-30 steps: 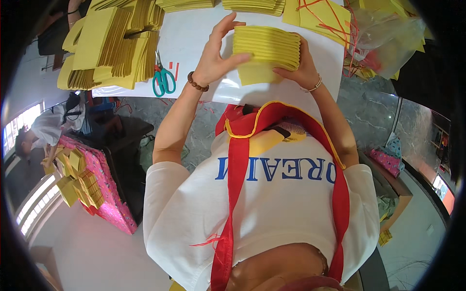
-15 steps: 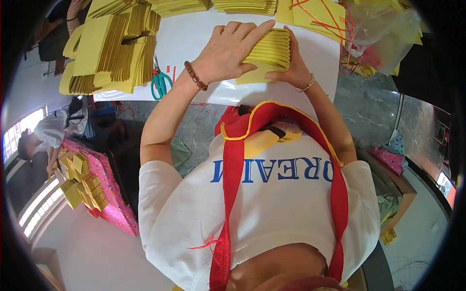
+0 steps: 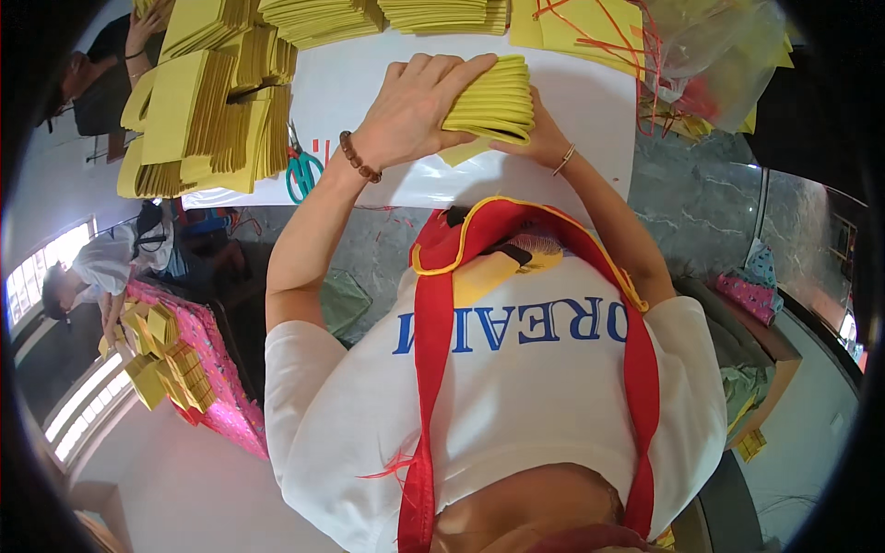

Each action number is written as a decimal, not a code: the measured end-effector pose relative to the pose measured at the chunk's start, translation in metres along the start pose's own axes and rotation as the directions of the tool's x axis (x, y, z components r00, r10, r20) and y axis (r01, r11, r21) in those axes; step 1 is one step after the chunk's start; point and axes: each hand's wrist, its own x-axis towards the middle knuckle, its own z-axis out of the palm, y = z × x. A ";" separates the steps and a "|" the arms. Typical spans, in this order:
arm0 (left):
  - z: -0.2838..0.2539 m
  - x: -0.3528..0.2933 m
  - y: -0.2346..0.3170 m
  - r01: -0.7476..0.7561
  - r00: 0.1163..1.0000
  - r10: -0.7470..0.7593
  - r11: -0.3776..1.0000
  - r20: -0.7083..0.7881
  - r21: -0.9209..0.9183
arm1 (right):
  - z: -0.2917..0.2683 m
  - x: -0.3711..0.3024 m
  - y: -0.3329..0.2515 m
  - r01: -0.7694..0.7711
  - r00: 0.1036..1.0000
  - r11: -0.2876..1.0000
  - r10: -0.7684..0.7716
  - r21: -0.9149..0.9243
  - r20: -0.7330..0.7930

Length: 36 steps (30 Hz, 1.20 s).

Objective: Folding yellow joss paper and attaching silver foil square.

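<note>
A thick stack of folded yellow paper (image 3: 493,100) is held over the white tabletop (image 3: 341,101), its layered edges showing. My left hand (image 3: 415,103) lies across its left side, fingers along the top and thumb at the near edge. From the right, my right hand (image 3: 539,136) grips the stack, with most of its fingers hidden behind the paper. A flat yellow sheet (image 3: 463,151) shows under the near left corner of the stack. Teal-handled scissors (image 3: 301,173) lie left of my left forearm.
Big piles of folded yellow paper (image 3: 198,115) fill the table's left end, and more bundles (image 3: 323,20) line the far edge. Red ties (image 3: 590,37) and a clear plastic bag (image 3: 714,60) are at the far right. Another person (image 3: 92,272) works beside a pink-covered table (image 3: 226,396).
Both hands have shifted slightly left with the stack. The stack has tilted and its layers look pressed closer together, with a folded near edge now showing.
</note>
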 end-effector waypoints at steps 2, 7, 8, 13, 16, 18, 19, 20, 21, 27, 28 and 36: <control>-0.004 0.001 0.000 -0.002 1.000 0.002 1.000 -0.004 0.010 | -0.004 -0.001 -0.002 -0.004 1.000 0.986 0.008 -0.167 0.025; -0.004 -0.019 -0.017 0.212 0.960 -0.279 0.741 -0.005 -0.637 | -0.020 0.008 -0.056 -0.108 0.972 0.973 0.146 -0.202 0.184; 0.001 -0.025 -0.020 0.211 0.961 -0.277 0.740 -0.005 -0.638 | -0.021 0.007 -0.064 -0.148 0.968 0.986 0.160 -0.073 0.192; 0.023 -0.043 -0.032 0.303 0.876 -0.459 0.284 0.149 -0.910 | -0.025 0.005 -0.076 -0.287 0.908 0.958 0.276 -0.012 0.315; 0.027 -0.045 -0.037 0.339 0.867 -0.456 0.244 0.201 -0.909 | -0.023 0.003 -0.072 -0.327 0.881 0.944 0.323 -0.048 0.346; 0.030 -0.047 -0.043 0.351 0.864 -0.454 0.229 0.219 -0.908 | -0.022 0.005 -0.072 -0.348 0.869 0.937 0.331 -0.020 0.367; 0.034 -0.049 -0.046 0.348 0.860 -0.450 0.175 0.239 -0.921 | -0.023 0.006 -0.071 -0.355 0.862 0.935 0.333 -0.015 0.381; 0.036 -0.051 -0.050 0.343 0.857 -0.446 0.120 0.258 -0.932 | -0.024 0.008 -0.071 -0.361 0.856 0.932 0.335 -0.010 0.394; 0.034 -0.050 -0.049 0.342 0.855 -0.451 0.117 0.257 -0.933 | -0.024 0.009 -0.071 -0.362 0.852 0.932 0.337 -0.013 0.400; 0.013 -0.024 -0.055 0.409 0.897 -0.306 0.297 0.320 -0.863 | -0.019 0.029 -0.073 -0.287 0.903 0.956 0.289 -0.055 0.319; 0.010 -0.015 -0.054 0.417 0.906 -0.241 0.356 0.349 -0.836 | -0.018 0.035 -0.077 -0.246 0.929 0.969 0.233 0.010 0.288; -0.028 0.025 -0.043 0.378 0.860 -0.064 0.745 0.505 -0.549 | -0.012 0.083 -0.132 0.007 0.857 0.872 0.247 -0.489 0.452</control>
